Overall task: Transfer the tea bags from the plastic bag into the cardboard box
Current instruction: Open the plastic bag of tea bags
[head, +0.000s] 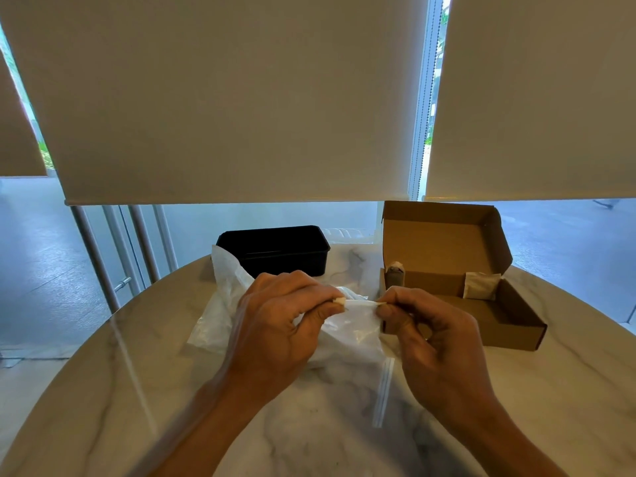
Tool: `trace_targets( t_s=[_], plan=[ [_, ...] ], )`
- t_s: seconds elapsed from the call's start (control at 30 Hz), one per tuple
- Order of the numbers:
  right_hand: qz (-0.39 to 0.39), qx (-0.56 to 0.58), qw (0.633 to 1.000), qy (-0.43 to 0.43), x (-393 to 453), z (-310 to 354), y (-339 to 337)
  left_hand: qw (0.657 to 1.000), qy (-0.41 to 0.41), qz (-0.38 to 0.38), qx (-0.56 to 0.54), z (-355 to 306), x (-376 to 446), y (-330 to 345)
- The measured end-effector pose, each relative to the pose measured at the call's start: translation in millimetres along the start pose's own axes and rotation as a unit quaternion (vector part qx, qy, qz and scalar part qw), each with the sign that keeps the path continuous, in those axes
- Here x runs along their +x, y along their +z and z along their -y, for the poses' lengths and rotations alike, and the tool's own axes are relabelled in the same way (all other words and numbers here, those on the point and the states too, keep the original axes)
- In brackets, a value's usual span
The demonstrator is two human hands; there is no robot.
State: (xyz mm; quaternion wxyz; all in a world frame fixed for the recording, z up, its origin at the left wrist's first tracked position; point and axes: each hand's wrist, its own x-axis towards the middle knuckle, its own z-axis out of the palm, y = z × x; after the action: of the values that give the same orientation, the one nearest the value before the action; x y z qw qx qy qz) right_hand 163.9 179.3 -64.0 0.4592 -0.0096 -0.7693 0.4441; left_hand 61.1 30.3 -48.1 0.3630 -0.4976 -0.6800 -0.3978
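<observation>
A clear zip-top plastic bag (358, 333) lies crumpled in the middle of the round marble table (344, 425). My left hand (275, 325) and my right hand (437, 349) each pinch the bag's upper edge, a short gap between them, stretching it. The brown cardboard box (509, 325) sits open to the right, its lid standing up behind it. One pale tea bag (480, 285) leans against the box's back wall, and another small tea bag (395, 270) shows at its left corner. What the plastic bag holds is hidden by my hands.
A black plastic container (275, 253) stands at the table's far edge, behind the bag. White paper or plastic (223, 273) sticks up left of my hands. Roller blinds hang over the windows beyond the table.
</observation>
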Motion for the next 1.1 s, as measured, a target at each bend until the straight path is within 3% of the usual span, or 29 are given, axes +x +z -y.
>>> trace_targets(
  t_s=[0.27,0.4,0.7,1.1],
  plan=[
    [0.103,-0.028,0.993,0.042,5.0,4.8,-9.4,1.0,0.016,0.001,0.027,1.1,-1.8,2.5],
    [0.132,-0.063,0.989,0.012,2.1,8.5,-2.5,0.997,0.067,0.005,0.041,-4.1,-2.4,6.0],
    [0.064,-0.06,0.995,-0.037,2.1,6.8,-0.1,0.996,0.081,0.013,0.03,0.7,-0.8,5.9],
    [0.043,-0.07,0.996,-0.038,3.7,7.6,-3.5,0.997,0.075,0.006,0.029,9.1,0.3,0.2]
  ],
)
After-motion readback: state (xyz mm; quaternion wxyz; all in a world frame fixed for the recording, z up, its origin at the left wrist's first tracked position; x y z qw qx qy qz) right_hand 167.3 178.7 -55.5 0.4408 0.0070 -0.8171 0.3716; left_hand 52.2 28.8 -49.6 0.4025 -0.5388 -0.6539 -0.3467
